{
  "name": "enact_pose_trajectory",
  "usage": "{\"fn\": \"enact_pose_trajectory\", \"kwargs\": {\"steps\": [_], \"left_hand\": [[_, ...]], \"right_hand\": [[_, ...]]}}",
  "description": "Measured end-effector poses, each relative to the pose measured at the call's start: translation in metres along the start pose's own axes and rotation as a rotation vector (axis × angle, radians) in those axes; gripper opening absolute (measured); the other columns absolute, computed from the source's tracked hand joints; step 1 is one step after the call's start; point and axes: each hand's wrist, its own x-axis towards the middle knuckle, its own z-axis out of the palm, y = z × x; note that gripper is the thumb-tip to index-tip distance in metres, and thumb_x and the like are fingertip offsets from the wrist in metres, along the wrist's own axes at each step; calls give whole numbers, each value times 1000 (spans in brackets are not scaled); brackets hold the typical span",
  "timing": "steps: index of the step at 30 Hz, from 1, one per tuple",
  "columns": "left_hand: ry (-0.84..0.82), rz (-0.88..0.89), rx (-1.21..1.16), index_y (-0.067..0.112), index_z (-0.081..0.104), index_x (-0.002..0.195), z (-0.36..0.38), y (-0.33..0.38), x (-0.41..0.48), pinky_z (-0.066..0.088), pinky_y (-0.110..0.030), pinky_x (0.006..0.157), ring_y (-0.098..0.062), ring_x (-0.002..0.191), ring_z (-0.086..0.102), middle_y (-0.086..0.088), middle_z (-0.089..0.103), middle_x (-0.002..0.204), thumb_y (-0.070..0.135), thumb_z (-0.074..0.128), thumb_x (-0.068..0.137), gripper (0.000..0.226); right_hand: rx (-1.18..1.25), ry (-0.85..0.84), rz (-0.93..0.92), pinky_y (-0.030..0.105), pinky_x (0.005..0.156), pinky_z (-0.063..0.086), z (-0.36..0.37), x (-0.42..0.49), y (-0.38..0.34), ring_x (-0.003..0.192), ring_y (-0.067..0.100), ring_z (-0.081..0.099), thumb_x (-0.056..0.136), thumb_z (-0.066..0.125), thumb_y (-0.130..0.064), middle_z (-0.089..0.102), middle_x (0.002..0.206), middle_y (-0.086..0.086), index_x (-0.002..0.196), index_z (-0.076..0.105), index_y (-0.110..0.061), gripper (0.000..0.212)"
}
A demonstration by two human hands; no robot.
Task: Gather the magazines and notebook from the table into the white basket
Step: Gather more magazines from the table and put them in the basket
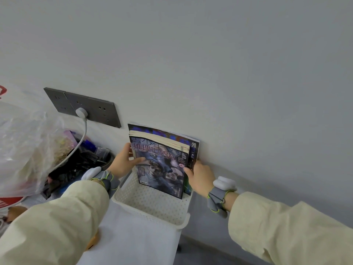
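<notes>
Sleeves: two cream sleeves are seen entering from the bottom corners, each wrist wrapped in a grey band carrying a white pod.
Bench: a pale bench (133, 236) is seen under the basket, its right edge dropping off to a grey floor.
White basket: the white basket (152, 205), perforated with small holes, is set at the far right end of the bench, close against the wall.
Magazines: a stack of magazines (162, 165) is stood upright in the far part of the basket, leaning back toward the wall. The front cover is shown in dark blue and purple with red characters and printed figures; yellowed page edges are visible along the top, and a taller dark magazine is seen behind the others.
Left hand: the left hand (125, 162) is placed at the stack's left edge, thumb laid across the front cover, fingers hidden behind; the grip is closed on the magazines.
Right hand: the right hand (200, 178) is clamped on the stack's right edge, thumb on the front cover.
Left side: a clear plastic bag (24, 146) of mixed items is seen beside the basket.
Wall: a dark socket panel (84, 107) is fixed on the wall, with a white plug (81, 112) and cable in it.
</notes>
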Motion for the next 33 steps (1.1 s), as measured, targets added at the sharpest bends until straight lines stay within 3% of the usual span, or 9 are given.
{"fn": "enact_pose_trajectory", "kwargs": {"steps": [4, 7, 12, 15, 20, 23, 25, 28, 33], "left_hand": [[-14, 12, 112, 2, 42, 126, 2, 1, -4, 42, -29, 89, -25, 110, 55, -14, 56, 127, 13, 64, 86, 47], [-44, 5, 160, 1, 45, 126, 2, 4, -7, 43, -31, 92, -27, 113, 56, -15, 57, 127, 15, 61, 89, 43], [-58, -13, 197, 2, 50, 125, -1, 4, -7, 40, -26, 89, -27, 112, 58, -14, 61, 124, 16, 53, 94, 35], [-60, -26, 187, 3, 53, 125, -3, 1, -7, 38, -23, 88, -24, 111, 58, -12, 62, 123, 17, 50, 96, 32], [-37, -26, 137, 5, 52, 126, 3, 0, -8, 38, -25, 86, -24, 112, 56, -11, 61, 124, 18, 45, 98, 31], [-58, -39, 108, 10, 44, 134, 4, -7, -12, 35, -21, 86, -16, 111, 52, -8, 56, 131, 21, 43, 99, 37], [-64, -73, 98, 9, 31, 143, 5, -12, -17, 35, -24, 96, -19, 122, 49, -10, 46, 142, 27, 43, 98, 50], [-48, -154, 125, 6, 18, 148, 2, -20, -27, 35, -35, 107, -26, 134, 39, -14, 34, 150, 36, 46, 96, 67], [6, -168, 218, 5, 32, 142, -11, -22, -55, 44, -38, 100, -29, 126, 47, -16, 43, 143, 34, 51, 94, 60]], "right_hand": [[-113, -74, -2, 38, 83, 49, -6, 3, 7, 103, 37, 61, 98, 34, -45, 64, 112, 19, 94, 56, -6, 45], [-133, -145, 27, 33, 78, 48, -8, 5, 10, 97, 34, 63, 98, 29, -48, 66, 104, 20, 62, 38, -13, 51], [31, -200, 80, 36, 87, 50, -5, 6, 12, 95, 35, 64, 99, 29, -44, 68, 101, 20, 78, 48, -9, 45], [172, -219, 93, 29, 77, 42, 3, 9, 0, 98, 33, 61, 98, 40, -35, 62, 89, 13, 89, 47, -8, 29], [152, -171, 139, 32, 87, 44, 8, 9, -15, 113, 38, 54, 95, 47, -23, 56, 124, 21, 121, 41, 2, 36], [151, -195, 157, 28, 75, 41, 10, 6, -11, 99, 33, 59, 94, 48, -23, 61, 101, 20, 94, 54, -6, 18], [170, -204, 178, 28, 72, 45, 7, 4, -7, 86, 32, 61, 94, 47, -25, 62, 86, 19, 68, 50, -9, 31], [279, -273, 214, 40, 80, 57, 4, -4, -6, 83, 34, 68, 95, 47, -23, 71, 96, 24, 68, 55, -6, 33], [347, -329, 151, 25, 58, 55, -3, -28, -17, 68, 25, 67, 96, 47, -23, 71, 97, 20, 83, 55, -8, 21]]}}
